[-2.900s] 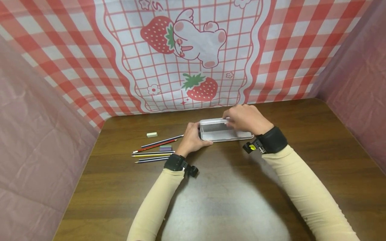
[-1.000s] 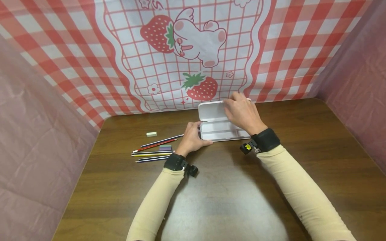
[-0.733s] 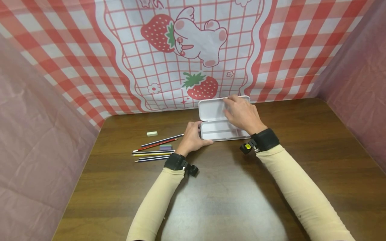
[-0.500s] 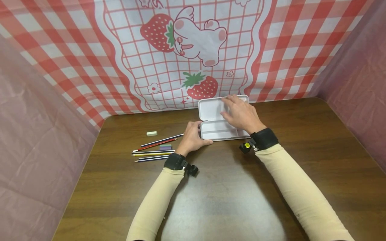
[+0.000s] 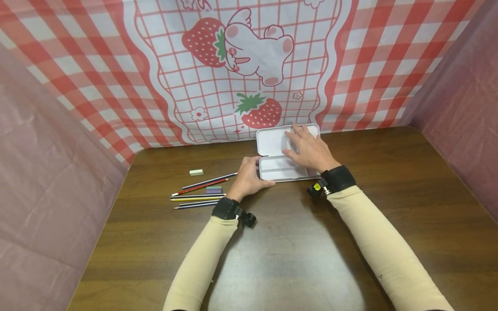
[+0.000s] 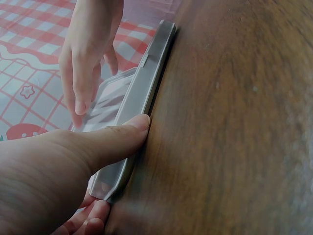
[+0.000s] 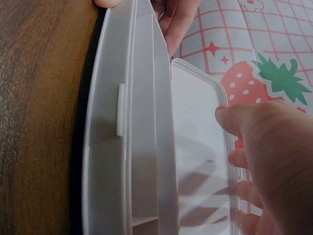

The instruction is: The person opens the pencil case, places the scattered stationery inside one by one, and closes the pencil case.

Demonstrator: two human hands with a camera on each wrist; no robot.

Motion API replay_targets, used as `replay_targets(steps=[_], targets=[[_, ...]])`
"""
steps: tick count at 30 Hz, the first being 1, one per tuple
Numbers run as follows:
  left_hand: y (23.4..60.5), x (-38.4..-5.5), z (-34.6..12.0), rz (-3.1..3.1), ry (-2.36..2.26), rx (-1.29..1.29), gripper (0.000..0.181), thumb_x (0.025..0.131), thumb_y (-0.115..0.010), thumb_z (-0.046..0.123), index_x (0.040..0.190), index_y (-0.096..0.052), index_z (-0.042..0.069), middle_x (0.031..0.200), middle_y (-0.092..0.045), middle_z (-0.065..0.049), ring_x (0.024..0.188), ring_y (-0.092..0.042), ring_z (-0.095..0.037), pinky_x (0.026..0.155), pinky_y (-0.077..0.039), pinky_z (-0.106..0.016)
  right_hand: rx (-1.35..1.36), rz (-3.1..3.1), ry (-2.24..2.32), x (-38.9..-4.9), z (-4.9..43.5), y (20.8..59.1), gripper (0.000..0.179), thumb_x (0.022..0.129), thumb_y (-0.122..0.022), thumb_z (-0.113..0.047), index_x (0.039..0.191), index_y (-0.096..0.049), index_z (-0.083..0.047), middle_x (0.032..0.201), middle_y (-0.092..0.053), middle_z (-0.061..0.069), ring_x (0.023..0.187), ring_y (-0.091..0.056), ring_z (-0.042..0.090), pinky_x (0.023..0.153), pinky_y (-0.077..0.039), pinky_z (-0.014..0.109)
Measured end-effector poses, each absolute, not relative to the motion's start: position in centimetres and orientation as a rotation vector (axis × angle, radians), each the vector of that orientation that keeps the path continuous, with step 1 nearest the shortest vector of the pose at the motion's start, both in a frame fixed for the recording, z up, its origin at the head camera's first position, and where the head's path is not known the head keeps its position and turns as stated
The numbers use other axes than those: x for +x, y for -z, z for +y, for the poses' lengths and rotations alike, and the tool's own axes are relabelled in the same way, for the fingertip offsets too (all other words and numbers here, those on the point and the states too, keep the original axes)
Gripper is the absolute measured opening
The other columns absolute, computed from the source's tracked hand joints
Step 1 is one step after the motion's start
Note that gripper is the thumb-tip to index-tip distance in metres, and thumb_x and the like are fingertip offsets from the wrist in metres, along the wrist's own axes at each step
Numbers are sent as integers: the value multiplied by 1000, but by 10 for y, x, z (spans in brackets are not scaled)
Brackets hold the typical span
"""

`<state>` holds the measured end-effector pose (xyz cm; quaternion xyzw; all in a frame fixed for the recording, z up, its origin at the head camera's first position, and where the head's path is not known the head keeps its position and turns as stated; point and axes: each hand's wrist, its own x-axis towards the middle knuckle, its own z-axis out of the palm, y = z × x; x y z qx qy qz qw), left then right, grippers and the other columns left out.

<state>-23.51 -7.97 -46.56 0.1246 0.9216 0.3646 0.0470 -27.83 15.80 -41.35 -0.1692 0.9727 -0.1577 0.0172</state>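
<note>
White case (image 5: pixel 278 175) in grip of left hand (image 5: pixel 248 179), right hand (image 5: pixel 309 149) wide-fingered, partial cloth lettering (image 5: pixel 204 5)

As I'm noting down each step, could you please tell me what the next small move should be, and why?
Probably the left grip should let go of the pencil case and reach for the pencils: the lid stands open, the compartments look empty where visible, and the pencils lie outside, beside that grip.

Arms (image 5: pixel 202 263) stretched forward, left hand (image 5: pixel 247 179) — gripping, thumb (image 5: pixel 266 184) extended, right hand (image 5: pixel 311 151) — fingers (image 5: pixel 292 137) spread.
</note>
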Motion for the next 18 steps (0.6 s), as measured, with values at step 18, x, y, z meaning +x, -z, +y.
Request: replay_targets(steps=[18], targets=[[466, -235, -79, 2817, -1096, 383, 100, 85, -100, 28, 164, -49, -5, 155, -54, -26, 138, -61, -37, 122, -53, -46, -480, 2981, 530, -286, 160, 421, 73, 111, -59, -46, 173, -43, -10, 189, -17, 21, 176, -12, 51, 132, -21, 86]])
